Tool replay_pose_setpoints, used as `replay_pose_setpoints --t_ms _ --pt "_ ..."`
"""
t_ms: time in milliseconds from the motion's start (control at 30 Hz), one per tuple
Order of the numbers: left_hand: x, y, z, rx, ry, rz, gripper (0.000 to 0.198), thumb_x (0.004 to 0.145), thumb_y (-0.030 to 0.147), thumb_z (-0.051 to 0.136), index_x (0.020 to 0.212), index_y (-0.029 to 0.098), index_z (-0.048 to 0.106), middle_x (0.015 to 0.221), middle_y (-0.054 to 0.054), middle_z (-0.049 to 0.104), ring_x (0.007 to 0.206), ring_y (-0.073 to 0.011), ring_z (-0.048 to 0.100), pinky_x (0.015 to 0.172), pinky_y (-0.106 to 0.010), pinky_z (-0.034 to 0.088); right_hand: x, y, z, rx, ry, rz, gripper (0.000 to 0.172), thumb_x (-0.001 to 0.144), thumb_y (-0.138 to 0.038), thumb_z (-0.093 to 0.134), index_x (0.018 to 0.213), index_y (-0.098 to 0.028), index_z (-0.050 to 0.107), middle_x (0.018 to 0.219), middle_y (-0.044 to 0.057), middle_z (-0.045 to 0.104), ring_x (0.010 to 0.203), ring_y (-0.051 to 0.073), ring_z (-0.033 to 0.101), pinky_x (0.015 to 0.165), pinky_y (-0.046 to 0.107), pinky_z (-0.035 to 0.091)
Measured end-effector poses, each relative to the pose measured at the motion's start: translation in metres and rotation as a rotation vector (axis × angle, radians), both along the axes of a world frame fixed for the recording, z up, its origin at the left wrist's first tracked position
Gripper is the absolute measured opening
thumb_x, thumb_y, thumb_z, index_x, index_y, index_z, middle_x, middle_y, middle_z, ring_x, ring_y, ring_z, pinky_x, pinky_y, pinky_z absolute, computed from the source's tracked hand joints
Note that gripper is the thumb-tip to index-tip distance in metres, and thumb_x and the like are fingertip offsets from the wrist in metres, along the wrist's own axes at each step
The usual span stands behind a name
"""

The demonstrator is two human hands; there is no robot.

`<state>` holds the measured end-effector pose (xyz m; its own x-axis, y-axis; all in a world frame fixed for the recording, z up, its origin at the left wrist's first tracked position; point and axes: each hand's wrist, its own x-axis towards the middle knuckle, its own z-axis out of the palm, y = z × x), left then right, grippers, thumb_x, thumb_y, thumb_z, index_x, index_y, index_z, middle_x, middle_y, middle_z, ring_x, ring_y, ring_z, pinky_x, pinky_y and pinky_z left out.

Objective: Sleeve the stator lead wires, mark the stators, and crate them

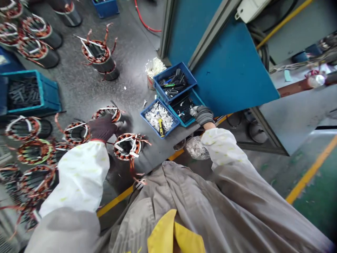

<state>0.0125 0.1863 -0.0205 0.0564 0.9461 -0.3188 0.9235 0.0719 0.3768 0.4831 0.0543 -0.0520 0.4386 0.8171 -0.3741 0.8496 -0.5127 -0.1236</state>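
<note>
Fingers [194, 111] of the right hand [204, 116] bent over the edge of the teal bin [199, 97], in among black strips [181, 105]; can't tell if they hold one. Left hand [102, 128] is at the back coil [106, 111], front coil [128, 144] just beside it near the surface edge. Left fingers mostly hidden, so grip unclear.

Surface [135, 96] is flat, dull grey, specked with scraps. Blue panel [231, 70] rises behind the bins; green floor [318, 200] with a yellow line [313, 167] off to the right.

Coils are round: copper wire, white ties, grey walls, loose wire ends sticking out. Gloves differ: right grey and knitted, left dark. Blue tray [151, 125] holds crumpled white bits [155, 114] (yellow-handled tool [161, 127] dumped right on top). Can [151, 83] next to the blue bin [161, 91] is packed with thin white sticks [155, 66].

More coils [37, 179] crowd the left, some cut off by the frame. Clear bag [197, 147] is partly behind the right sleeve [223, 146]; contents unreadable.
</note>
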Motion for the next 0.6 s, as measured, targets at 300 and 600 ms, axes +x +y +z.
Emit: replay_pose_setpoints --t_ms 300,600 --pt "-0.019 -0.078 0.042 0.539 -0.128 -0.079 0.047 0.104 0.063 0.061 0.128 0.027 0.082 0.120 -0.011 0.086 0.126 -0.0399 0.077 0.112 -0.064 0.055 -0.010 0.055 -0.042 -0.020 0.082 0.067 0.047 0.084 0.003 0.079 0.051 -0.019 0.054 0.072 0.011 0.075 0.100 0.026 0.075 0.111 0.054 0.054" --pt "0.004 -0.152 -0.029 0.435 -0.182 -0.189 0.023 0.106 0.039 0.065 0.120 0.031 0.082 0.141 -0.007 0.081 0.141 -0.0326 0.070 0.129 -0.062 0.041 -0.057 0.005 -0.009 0.304 0.808 -0.051 0.027 0.101 -0.026 0.069 0.077 -0.030 0.057 0.065 -0.003 0.065 0.058 0.017 0.062 0.061 0.031 0.061"
